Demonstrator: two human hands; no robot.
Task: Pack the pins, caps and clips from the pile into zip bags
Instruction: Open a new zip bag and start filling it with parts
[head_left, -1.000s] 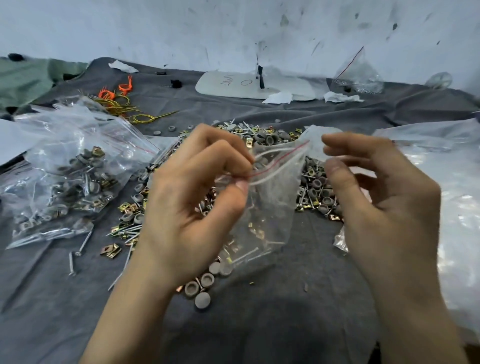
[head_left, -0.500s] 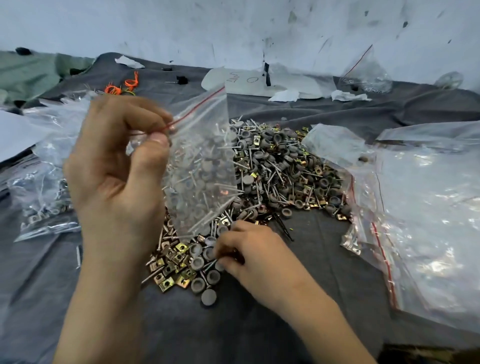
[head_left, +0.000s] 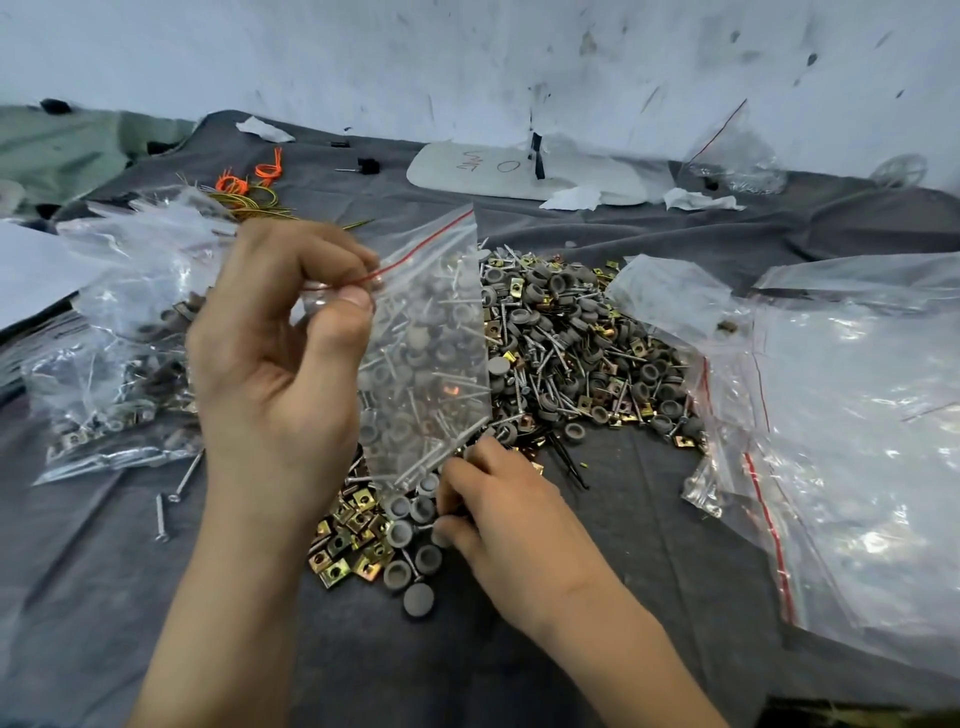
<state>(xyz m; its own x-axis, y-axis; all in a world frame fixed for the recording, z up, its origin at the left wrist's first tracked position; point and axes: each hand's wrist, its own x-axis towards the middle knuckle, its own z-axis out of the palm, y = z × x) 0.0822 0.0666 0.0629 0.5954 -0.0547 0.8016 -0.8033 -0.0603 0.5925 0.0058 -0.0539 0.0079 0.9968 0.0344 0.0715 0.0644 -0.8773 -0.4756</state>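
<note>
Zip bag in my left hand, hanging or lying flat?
Hanging: the left hand pinches the zip bag at its top, bottom dangling over the pile.

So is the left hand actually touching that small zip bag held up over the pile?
Touching. The head view shows the left hand pinching the zip bag at its red-lined top edge, between thumb and fingers.
</note>
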